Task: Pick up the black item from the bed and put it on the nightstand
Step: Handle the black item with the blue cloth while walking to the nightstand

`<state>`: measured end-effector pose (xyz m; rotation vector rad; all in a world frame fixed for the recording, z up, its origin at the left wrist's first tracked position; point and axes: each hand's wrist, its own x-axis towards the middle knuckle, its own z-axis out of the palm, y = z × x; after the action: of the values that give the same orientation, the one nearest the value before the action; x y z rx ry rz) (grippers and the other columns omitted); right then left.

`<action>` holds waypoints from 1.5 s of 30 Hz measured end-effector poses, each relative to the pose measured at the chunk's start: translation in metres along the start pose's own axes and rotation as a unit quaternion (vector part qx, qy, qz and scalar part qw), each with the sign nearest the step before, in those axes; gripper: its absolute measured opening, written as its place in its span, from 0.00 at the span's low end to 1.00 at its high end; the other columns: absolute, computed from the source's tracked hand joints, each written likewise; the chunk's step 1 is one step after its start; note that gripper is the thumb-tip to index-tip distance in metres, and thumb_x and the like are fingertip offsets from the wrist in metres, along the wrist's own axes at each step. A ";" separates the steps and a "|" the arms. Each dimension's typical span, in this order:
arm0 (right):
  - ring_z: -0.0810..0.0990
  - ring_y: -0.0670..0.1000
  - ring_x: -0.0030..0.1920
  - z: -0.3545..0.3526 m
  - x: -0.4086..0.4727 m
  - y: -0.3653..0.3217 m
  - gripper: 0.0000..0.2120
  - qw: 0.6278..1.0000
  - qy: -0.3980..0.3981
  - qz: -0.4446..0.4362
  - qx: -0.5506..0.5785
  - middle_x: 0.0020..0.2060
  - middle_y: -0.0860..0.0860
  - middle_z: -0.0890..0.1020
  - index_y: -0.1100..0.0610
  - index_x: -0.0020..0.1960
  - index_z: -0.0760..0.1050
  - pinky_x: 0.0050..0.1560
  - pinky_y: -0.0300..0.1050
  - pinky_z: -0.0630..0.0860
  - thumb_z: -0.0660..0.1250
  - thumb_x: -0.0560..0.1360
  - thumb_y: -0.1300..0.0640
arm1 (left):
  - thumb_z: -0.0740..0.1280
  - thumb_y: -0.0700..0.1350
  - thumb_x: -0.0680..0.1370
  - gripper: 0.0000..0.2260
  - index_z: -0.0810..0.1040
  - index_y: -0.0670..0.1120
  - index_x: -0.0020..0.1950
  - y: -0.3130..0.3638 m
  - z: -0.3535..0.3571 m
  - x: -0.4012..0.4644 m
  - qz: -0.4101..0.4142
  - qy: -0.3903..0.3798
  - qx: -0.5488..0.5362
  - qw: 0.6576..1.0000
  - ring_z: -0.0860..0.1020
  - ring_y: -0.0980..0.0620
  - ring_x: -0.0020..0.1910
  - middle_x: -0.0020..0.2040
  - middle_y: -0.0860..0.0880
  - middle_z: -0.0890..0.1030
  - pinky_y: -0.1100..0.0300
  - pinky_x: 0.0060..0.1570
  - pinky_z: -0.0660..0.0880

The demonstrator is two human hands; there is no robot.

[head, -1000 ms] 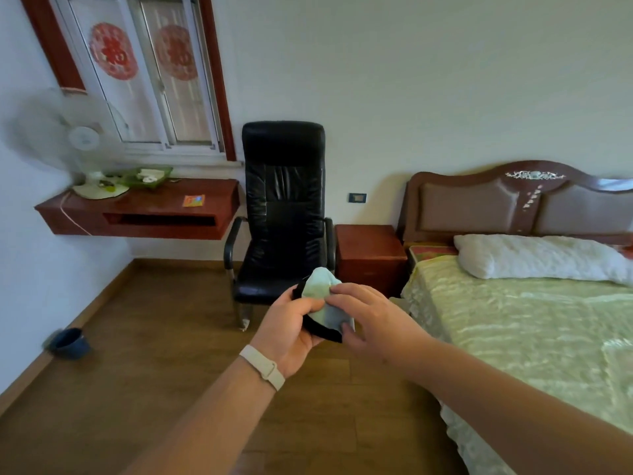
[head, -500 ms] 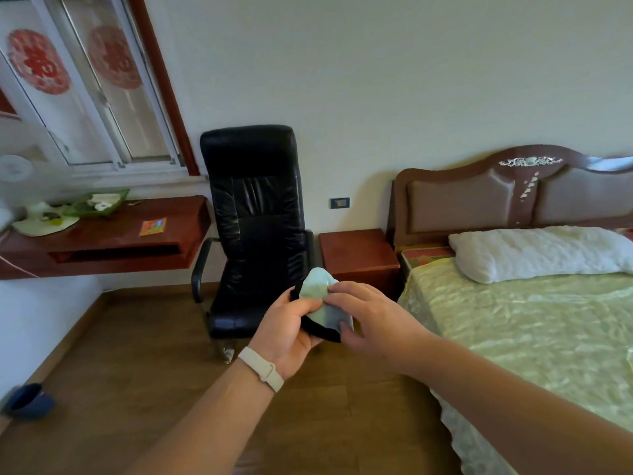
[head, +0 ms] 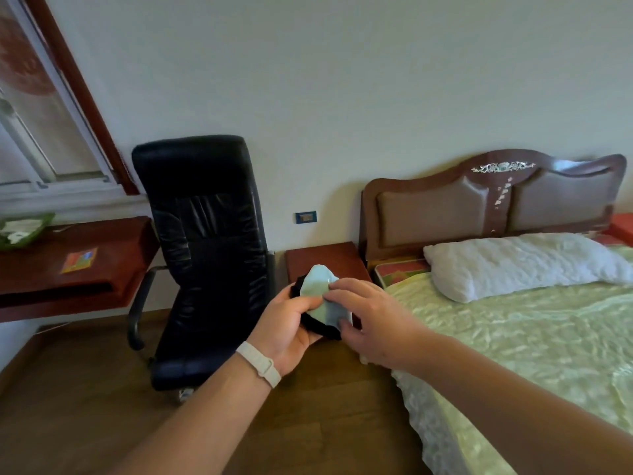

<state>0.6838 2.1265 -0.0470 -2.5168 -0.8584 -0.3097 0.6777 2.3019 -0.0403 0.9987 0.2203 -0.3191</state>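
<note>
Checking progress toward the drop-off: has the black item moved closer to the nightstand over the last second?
Yes. The black item, held in both hands, now overlaps the nightstand; earlier it was in front of the chair, left of it.

The nightstand [head: 325, 260] stood against the wall between the office chair [head: 205, 255] on its left and the bed [head: 513, 337] on its right. A pillow [head: 524, 265] lay before the headboard [head: 493, 200]; a wall-mounted desk [head: 68, 269] sat left of the chair.
</note>
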 end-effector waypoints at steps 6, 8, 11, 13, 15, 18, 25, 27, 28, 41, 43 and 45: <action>0.65 0.45 0.67 0.016 0.054 0.043 0.21 1.000 -0.020 0.018 -0.013 0.67 0.43 0.69 0.47 0.68 0.68 0.64 0.34 0.59 0.65 0.76 0.55 | 0.63 0.36 0.79 0.18 0.74 0.44 0.69 0.018 -0.010 0.072 -0.023 0.000 -0.007 1.000 0.80 0.38 0.59 0.63 0.37 0.79 0.46 0.48 0.81; 0.64 0.45 0.67 0.025 0.078 0.059 0.21 0.999 -0.026 0.025 -0.018 0.67 0.42 0.68 0.46 0.69 0.67 0.64 0.36 0.60 0.64 0.76 0.54 | 0.63 0.36 0.79 0.18 0.74 0.44 0.69 0.027 -0.017 0.104 -0.029 -0.004 -0.008 1.000 0.80 0.37 0.59 0.63 0.37 0.79 0.45 0.49 0.81; 0.63 0.44 0.68 0.037 0.118 0.086 0.22 0.998 -0.029 0.047 -0.024 0.68 0.41 0.67 0.45 0.69 0.66 0.65 0.37 0.60 0.64 0.77 0.54 | 0.63 0.36 0.79 0.18 0.73 0.44 0.69 0.044 -0.025 0.154 -0.045 -0.011 -0.018 0.999 0.80 0.37 0.60 0.64 0.37 0.79 0.46 0.47 0.81; 0.63 0.44 0.68 0.044 0.147 0.102 0.22 0.997 -0.036 0.063 -0.027 0.68 0.40 0.67 0.44 0.69 0.66 0.65 0.36 0.59 0.64 0.76 0.54 | 0.62 0.36 0.79 0.18 0.73 0.44 0.69 0.057 -0.030 0.187 -0.054 -0.017 -0.029 0.998 0.80 0.37 0.60 0.64 0.36 0.79 0.46 0.47 0.81; 0.63 0.44 0.68 0.050 0.176 0.117 0.22 0.996 -0.042 0.069 -0.037 0.68 0.41 0.68 0.45 0.69 0.67 0.64 0.33 0.56 0.65 0.76 0.55 | 0.62 0.36 0.79 0.17 0.74 0.44 0.68 0.071 -0.036 0.218 -0.060 -0.026 -0.036 0.997 0.80 0.37 0.59 0.63 0.36 0.79 0.47 0.46 0.81; 0.64 0.45 0.67 0.057 0.217 0.133 0.23 0.995 -0.038 0.075 -0.045 0.67 0.43 0.69 0.47 0.69 0.68 0.63 0.31 0.55 0.65 0.75 0.56 | 0.62 0.35 0.79 0.17 0.75 0.44 0.67 0.092 -0.046 0.261 -0.062 -0.037 -0.044 0.996 0.81 0.38 0.58 0.62 0.36 0.80 0.47 0.46 0.81; 0.64 0.46 0.68 0.062 0.278 0.174 0.23 0.994 -0.035 0.095 -0.043 0.68 0.44 0.68 0.49 0.69 0.68 0.64 0.34 0.57 0.64 0.75 0.58 | 0.61 0.33 0.78 0.17 0.76 0.43 0.66 0.120 -0.048 0.340 -0.076 -0.063 -0.048 0.994 0.82 0.37 0.56 0.60 0.35 0.81 0.45 0.48 0.81; 0.64 0.46 0.68 0.064 0.288 0.190 0.23 0.994 -0.037 0.097 -0.044 0.68 0.43 0.68 0.49 0.69 0.68 0.64 0.32 0.56 0.64 0.75 0.58 | 0.61 0.33 0.78 0.17 0.76 0.42 0.65 0.123 -0.046 0.360 -0.080 -0.068 -0.047 0.993 0.82 0.37 0.55 0.60 0.35 0.81 0.45 0.47 0.81; 0.64 0.46 0.68 0.065 0.294 0.199 0.23 0.994 -0.035 0.098 -0.044 0.68 0.43 0.68 0.49 0.69 0.69 0.64 0.31 0.55 0.64 0.75 0.58 | 0.61 0.33 0.78 0.16 0.76 0.42 0.65 0.124 -0.044 0.371 -0.082 -0.069 -0.044 0.993 0.82 0.37 0.55 0.60 0.35 0.81 0.44 0.47 0.81; 0.69 0.51 0.66 0.103 0.375 0.369 0.23 0.996 -0.051 0.060 0.037 0.66 0.47 0.71 0.51 0.67 0.69 0.66 0.47 0.67 0.64 0.72 0.58 | 0.60 0.32 0.79 0.16 0.77 0.41 0.64 0.120 -0.004 0.526 -0.088 0.035 -0.002 0.996 0.82 0.36 0.56 0.59 0.34 0.81 0.42 0.52 0.80; 0.71 0.51 0.64 0.103 0.386 0.397 0.23 0.997 -0.047 0.049 0.046 0.64 0.48 0.72 0.51 0.66 0.70 0.65 0.45 0.68 0.63 0.71 0.58 | 0.60 0.32 0.78 0.15 0.78 0.42 0.62 0.120 0.008 0.550 -0.090 0.050 0.003 0.995 0.83 0.37 0.54 0.57 0.35 0.83 0.43 0.51 0.80; 0.72 0.52 0.62 0.103 0.395 0.424 0.23 0.997 -0.045 0.040 0.057 0.63 0.48 0.72 0.51 0.65 0.70 0.64 0.45 0.69 0.61 0.70 0.56 | 0.61 0.32 0.78 0.15 0.79 0.42 0.61 0.117 0.017 0.574 -0.087 0.066 0.010 0.994 0.83 0.38 0.54 0.57 0.36 0.83 0.43 0.51 0.80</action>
<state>1.2619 2.0858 -0.1469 -2.4661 -0.7845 -0.1197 1.2553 2.2529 -0.1258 1.0229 0.4271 -0.4154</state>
